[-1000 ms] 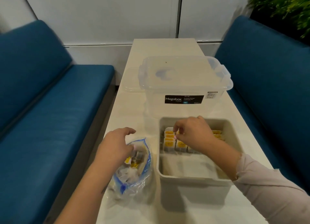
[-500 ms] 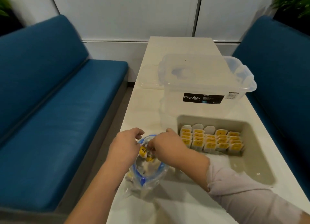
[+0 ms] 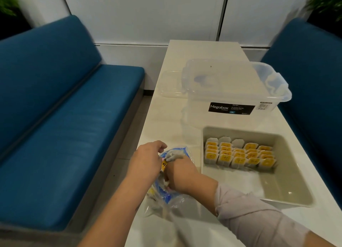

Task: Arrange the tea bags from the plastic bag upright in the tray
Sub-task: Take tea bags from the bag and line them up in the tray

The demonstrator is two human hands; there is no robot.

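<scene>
A clear plastic bag with a blue zip rim lies at the table's near left and holds loose tea bags. My left hand grips the bag's rim and holds the mouth open. My right hand reaches into the mouth, its fingers hidden inside among the tea bags; a yellow-tagged tea bag shows between the two hands. To the right stands the beige tray. Several rows of yellow-labelled tea bags stand upright along its far side.
A clear lidded storage box labelled Megabox stands behind the tray, with a clear lid flat on the table to its left. Blue benches flank the narrow white table on both sides. Plants sit in the upper corners.
My right hand left the tray, crossed to the plastic bag and went deeper into its mouth. My left hand stayed on the bag's rim. The camera view swung left.
</scene>
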